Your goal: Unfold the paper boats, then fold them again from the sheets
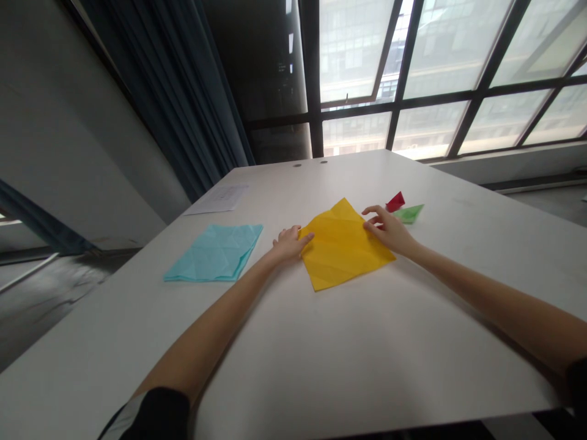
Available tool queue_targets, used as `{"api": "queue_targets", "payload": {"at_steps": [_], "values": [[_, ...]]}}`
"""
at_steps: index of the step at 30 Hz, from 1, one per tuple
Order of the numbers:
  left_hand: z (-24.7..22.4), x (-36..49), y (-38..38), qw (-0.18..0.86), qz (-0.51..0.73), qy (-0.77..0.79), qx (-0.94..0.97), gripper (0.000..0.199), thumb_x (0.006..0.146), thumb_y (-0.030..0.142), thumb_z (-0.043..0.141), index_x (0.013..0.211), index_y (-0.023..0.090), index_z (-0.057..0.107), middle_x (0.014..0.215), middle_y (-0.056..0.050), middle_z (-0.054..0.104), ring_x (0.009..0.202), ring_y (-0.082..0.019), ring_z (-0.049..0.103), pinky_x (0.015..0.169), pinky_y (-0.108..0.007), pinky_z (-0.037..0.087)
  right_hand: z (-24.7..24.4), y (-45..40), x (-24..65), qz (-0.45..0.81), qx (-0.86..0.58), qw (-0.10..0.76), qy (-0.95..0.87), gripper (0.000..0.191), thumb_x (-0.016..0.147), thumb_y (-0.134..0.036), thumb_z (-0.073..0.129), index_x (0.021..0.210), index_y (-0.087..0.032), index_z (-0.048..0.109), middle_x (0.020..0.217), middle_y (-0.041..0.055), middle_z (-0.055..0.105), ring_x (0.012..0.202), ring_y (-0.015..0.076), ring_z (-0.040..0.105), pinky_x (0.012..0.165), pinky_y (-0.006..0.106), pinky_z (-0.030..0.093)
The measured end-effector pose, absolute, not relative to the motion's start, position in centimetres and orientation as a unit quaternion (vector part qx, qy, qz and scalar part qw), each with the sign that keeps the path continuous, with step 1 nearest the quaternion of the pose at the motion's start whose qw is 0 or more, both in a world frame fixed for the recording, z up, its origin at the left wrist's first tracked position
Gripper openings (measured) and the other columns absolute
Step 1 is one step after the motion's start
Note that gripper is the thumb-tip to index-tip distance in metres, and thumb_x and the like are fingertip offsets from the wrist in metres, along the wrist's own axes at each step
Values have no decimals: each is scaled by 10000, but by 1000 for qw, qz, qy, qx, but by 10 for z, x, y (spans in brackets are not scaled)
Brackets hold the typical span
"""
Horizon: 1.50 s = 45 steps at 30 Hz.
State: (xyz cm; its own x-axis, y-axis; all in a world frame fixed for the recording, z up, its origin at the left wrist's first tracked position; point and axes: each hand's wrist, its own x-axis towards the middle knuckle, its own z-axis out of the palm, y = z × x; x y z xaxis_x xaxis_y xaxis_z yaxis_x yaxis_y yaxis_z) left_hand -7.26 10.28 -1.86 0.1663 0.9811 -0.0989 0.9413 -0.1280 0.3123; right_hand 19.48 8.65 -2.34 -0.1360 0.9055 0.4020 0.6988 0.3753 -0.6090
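- Where the white table (293, 354) reaches its far left side, a printed white sheet (217, 199) lies flat; its text is too small to read.
- Nearer on the left is a folded light-blue paper (213, 253) with layered edges and crease lines, apart from the left hand.
- Next comes the left hand (290, 242), at the left corner of the yellow paper. Its thumb rests on top; the other fingers are around the edge, and I cannot tell if they pinch it.
- Between the two hands lies the yellow paper (343, 252), on the table and turned like a diamond. One corner points far, another near and a little left. Its sides look almost equal, so I see no clear long axis.
- At its far right edge is the right hand (387, 231), fingers loosely bent and apart, not clamped. Both hands are close to the paper, so neither is plainly nearer; they stand apart, across its width.
- Just beyond the right hand are a small red folded paper (395, 202) and, to its right, a green folded paper (410, 214).
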Motion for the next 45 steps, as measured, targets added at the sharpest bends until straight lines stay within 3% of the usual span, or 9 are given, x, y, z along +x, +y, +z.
{"api": "queue_targets", "payload": {"at_steps": [3,9,15,18,22,30,36,41,45], "values": [[-22,-71,99,140,47,637,757,798,691,707,361,1309,206,308,1380,-139,347,1288,-349,227,967,-523,252,-27,89,197,115,-538,359,-754,256,808,-280,429,1003,-204,577,926,41,668,787,180,625,725,315,490],[-19,-64,86,120,-28,608,784,974,610,740,437,1384,217,161,1479,-152,6,1337,-363,30,994,-597,122,-28,89,199,63,-571,252,-779,275,792,-254,413,916,-207,654,919,27,679,705,163,610,688,286,456],[-19,-60,79,131,-53,582,801,864,645,715,419,1360,263,246,1484,-127,-14,1342,-347,-4,998,-603,77,-34,92,202,44,-598,172,-781,299,788,-286,417,975,-246,646,918,24,672,769,189,607,668,287,445],[-21,-61,81,132,-56,579,803,821,649,702,435,1339,283,284,1486,-116,1,1344,-337,6,995,-606,85,-36,94,205,36,-585,133,-800,306,798,-290,420,997,-250,649,963,39,662,857,216,591,758,325,443],[-24,-66,85,144,-60,574,804,832,653,692,447,1356,290,258,1479,-134,61,1344,-326,34,992,-608,98,-39,95,208,-5,-561,112,-820,287,807,-345,449,937,-239,682,1222,77,528,1080,274,478,934,404,347],[-9,-72,83,200,-87,508,833,788,610,654,555,1320,430,298,1488,-36,80,1341,-353,25,997,-604,88,-45,98,208,28,-488,116,-864,338,849,-365,391,1084,-265,613,1267,67,482,1148,264,430,946,423,343],[-14,-86,96,115,-72,581,802,691,724,568,473,1345,323,290,1477,-111,103,1340,-343,51,990,-599,110,-49,99,210,41,-506,92,-857,390,841,-402,391,1150,-231,556,1237,93,508,1124,267,454,939,411,344],[-22,-95,107,65,-29,621,780,560,750,583,427,1222,284,460,1404,-120,298,1299,-324,201,971,-564,211,-50,100,212,35,-545,78,-834,464,829,-475,382,1196,-222,510,1223,101,520,1087,283,472,907,423,363],[-20,-95,113,113,15,606,787,502,753,577,421,1102,253,579,1285,-90,478,1231,-293,343,980,-438,270,-50,100,211,23,-569,77,-819,457,824,-481,382,1168,-223,535,1204,102,531,1056,286,487,887,426,369]]}}
